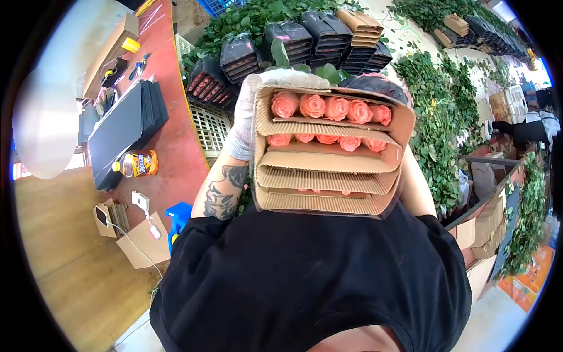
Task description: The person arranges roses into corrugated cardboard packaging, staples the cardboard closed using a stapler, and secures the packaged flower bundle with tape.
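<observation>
A bundle of coral-pink roses (pixel 337 108) in a layered corrugated cardboard wrap (pixel 328 159) is held up before my chest, blooms facing me. Two rows of roses show clearly; petals peek out of a lower layer. My left hand (pixel 251 97), in a white glove, grips the wrap's upper left side, its fingers partly hidden behind it. My right hand (pixel 384 85), in a dark-coated glove, holds the upper right from behind, mostly covered by the cardboard. Green leaves (pixel 331 73) stick up behind the wrap, between the hands.
Dark-wrapped bundles (pixel 287 41) and leafy stems (pixel 252 17) lie ahead. On the red table (pixel 176 126) at left are black sheets (pixel 126 126), an orange-labelled bottle (pixel 139 163) and pliers (pixel 139 66). Cut greenery (pixel 437 117) covers the right. Another person (pixel 528 130) is at far right.
</observation>
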`<action>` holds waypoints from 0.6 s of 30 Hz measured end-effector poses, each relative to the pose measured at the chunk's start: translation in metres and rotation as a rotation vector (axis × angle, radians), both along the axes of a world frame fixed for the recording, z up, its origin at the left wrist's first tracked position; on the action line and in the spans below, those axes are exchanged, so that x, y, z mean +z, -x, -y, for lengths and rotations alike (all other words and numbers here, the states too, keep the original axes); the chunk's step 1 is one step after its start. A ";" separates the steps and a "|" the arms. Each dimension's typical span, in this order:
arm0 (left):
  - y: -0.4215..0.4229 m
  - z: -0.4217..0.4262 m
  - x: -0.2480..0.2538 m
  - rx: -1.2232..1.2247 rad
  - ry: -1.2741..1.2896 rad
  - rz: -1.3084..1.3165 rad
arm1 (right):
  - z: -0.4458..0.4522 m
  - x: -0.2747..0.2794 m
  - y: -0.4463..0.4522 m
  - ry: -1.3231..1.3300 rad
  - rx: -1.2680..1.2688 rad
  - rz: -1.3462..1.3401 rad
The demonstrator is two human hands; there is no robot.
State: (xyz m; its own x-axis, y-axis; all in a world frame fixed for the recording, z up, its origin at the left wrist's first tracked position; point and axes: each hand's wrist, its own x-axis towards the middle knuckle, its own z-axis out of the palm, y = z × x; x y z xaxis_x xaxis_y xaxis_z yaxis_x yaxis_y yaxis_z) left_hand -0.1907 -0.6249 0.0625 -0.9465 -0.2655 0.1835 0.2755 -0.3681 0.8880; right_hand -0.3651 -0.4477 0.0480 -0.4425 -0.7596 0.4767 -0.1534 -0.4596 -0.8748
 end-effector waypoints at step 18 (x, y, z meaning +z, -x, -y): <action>-0.005 -0.005 0.018 0.184 0.075 -0.133 | -0.081 -0.060 -0.033 -0.563 -0.453 -0.127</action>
State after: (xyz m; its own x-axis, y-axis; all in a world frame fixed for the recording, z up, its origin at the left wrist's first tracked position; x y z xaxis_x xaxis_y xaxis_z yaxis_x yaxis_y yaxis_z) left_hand -0.1861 -0.6201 0.0800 -0.8494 -0.4126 0.3290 0.4483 -0.2350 0.8625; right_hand -0.3323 -0.3665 -0.0121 -0.7386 -0.6602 0.1363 -0.3375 0.1871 -0.9226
